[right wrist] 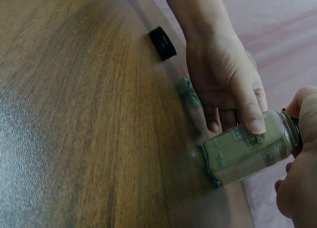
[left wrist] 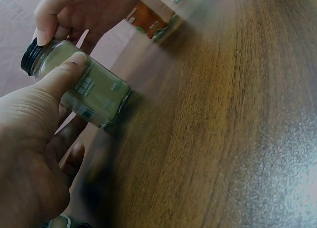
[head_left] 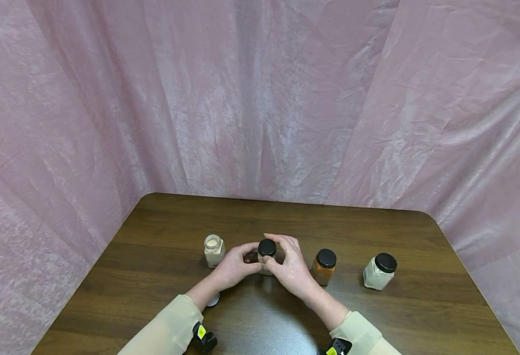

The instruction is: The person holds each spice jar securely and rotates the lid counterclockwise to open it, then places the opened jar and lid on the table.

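Observation:
A square glass spice jar of greenish-tan powder [left wrist: 101, 92] is upright between the two hands, its base right at the tabletop. My left hand [head_left: 235, 267] grips the jar's body, thumb across the printed front and fingers behind. On the black screw lid [head_left: 267, 247], still on the jar's neck, the fingers and thumb of my right hand [head_left: 292, 268] are curled. Just left of my left hand stands a lidless jar of pale powder [head_left: 214, 252]. Partly hidden by my left wrist, a loose black lid [right wrist: 163, 43] lies with its whitish inside up.
Right of my right hand stands a black-lidded jar of orange powder [head_left: 323, 271], close to the forearm. Farther right is another black-lidded jar with pale contents [head_left: 377, 275]. The wooden table [head_left: 189, 209] has pink curtains [head_left: 260, 98] behind and at its sides.

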The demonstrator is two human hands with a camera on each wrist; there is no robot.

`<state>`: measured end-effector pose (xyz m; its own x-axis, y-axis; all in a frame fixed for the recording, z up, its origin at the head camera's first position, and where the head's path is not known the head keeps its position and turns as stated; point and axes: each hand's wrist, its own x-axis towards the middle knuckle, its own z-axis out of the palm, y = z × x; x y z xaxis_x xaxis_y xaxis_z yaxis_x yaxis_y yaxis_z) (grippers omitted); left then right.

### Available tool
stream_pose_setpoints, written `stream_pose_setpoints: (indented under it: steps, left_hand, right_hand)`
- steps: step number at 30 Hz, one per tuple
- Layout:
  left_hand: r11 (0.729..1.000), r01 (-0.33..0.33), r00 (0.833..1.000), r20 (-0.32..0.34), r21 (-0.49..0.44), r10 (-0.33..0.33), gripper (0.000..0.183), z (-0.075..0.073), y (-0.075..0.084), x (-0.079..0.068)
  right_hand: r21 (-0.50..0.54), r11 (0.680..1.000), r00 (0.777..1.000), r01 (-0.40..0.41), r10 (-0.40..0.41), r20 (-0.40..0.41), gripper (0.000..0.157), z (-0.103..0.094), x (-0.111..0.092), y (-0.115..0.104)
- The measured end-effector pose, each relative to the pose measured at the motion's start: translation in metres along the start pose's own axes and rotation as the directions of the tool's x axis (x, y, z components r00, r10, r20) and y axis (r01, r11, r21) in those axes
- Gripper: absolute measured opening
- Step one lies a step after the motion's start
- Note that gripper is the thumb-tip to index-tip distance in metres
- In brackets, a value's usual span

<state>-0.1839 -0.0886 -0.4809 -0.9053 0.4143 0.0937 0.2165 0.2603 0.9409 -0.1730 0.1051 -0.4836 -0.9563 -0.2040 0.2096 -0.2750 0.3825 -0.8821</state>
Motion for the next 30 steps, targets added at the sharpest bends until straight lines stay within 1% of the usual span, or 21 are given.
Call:
stream_pose_setpoints:
  steps: [5, 11, 15, 17, 22, 25, 30]
  left_hand:
    - [1.0, 0.006, 1.0, -0.004, 0.001, -0.006, 0.048, 0.0, 0.0, 0.0]
    - [1.0, 0.006, 1.0, 0.003, 0.0, -0.006, 0.049, -0.001, 0.002, -0.001]
    - [1.0, 0.01, 1.0, 0.007, 0.001, -0.01, 0.05, -0.001, 0.001, -0.001]
    - [1.0, 0.017, 1.0, 0.008, 0.004, -0.017, 0.05, 0.0, -0.007, 0.002]
    - [1.0, 0.022, 1.0, 0.014, 0.013, -0.022, 0.052, 0.001, -0.033, 0.009]
    - [1.0, 0.021, 1.0, 0.023, 0.018, -0.021, 0.052, -0.001, -0.037, 0.01]
    - [0.999, 0.017, 0.999, 0.027, 0.029, -0.018, 0.052, -0.002, -0.036, 0.009]
  right_hand:
    - [0.0, 1.0, 1.0, 0.015, -0.015, 0.002, 0.055, -0.001, -0.001, 0.0]
    - [-0.002, 0.997, 0.997, 0.077, -0.077, -0.002, 0.062, -0.001, 0.0, 0.001]
    - [0.003, 0.997, 0.997, 0.074, -0.074, 0.002, 0.065, -0.002, 0.001, 0.002]
    - [0.001, 0.998, 0.998, 0.068, -0.068, 0.002, 0.065, -0.002, 0.001, 0.003]
    - [0.003, 0.998, 0.998, 0.069, -0.069, 0.0, 0.063, -0.004, 0.0, 0.002]
    - [0.006, 0.998, 0.998, 0.067, -0.067, -0.003, 0.062, -0.004, 0.0, 0.002]
    - [0.014, 0.999, 0.999, 0.049, -0.049, -0.008, 0.063, -0.005, -0.001, 0.001]
